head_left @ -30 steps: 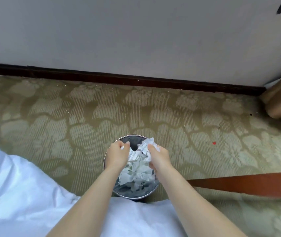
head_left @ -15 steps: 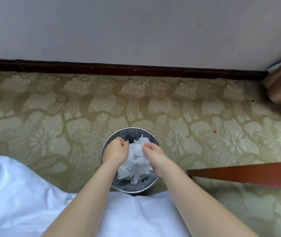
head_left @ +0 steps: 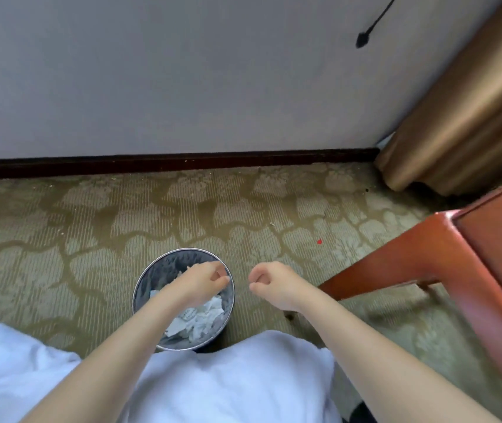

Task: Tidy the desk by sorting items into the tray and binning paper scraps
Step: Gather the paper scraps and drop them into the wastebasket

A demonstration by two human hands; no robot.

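Both hands have come up off the paper since a second ago, and the right one has swung clear of the bin toward 3 o'clock; the view has also turned right, bringing the desk corner in.

Going left to right: the bin (head_left: 152, 288) stands on the carpet (head_left: 45, 239) at about 6 o'clock in the view, just ahead of the person's white top (head_left: 228, 386). Crumpled paper (head_left: 200, 315) lies inside it, piled toward its 5 o'clock side. The left hand (head_left: 200, 283) hovers over the bin's 2 o'clock rim, fingers loosely curled and holding nothing I can see. The right hand (head_left: 274, 285) hangs just beside the bin, outside the rim, fingers curled in a loose fist, apparently empty. The desk (head_left: 445, 264) juts in from 3 o'clock, with a curtain (head_left: 457, 117) behind it at 1 o'clock.

The drop looks done, so the step is the withdrawal: lift both hands straight up, check that no scrap clings to the fingers or has landed on the carpet, and avoid knocking the light bin over.

Count: one bin, one heap of scraps too tangled to number, two hands, one desk corner, one red speck (head_left: 319, 241) on the carpet. No tray is in view.
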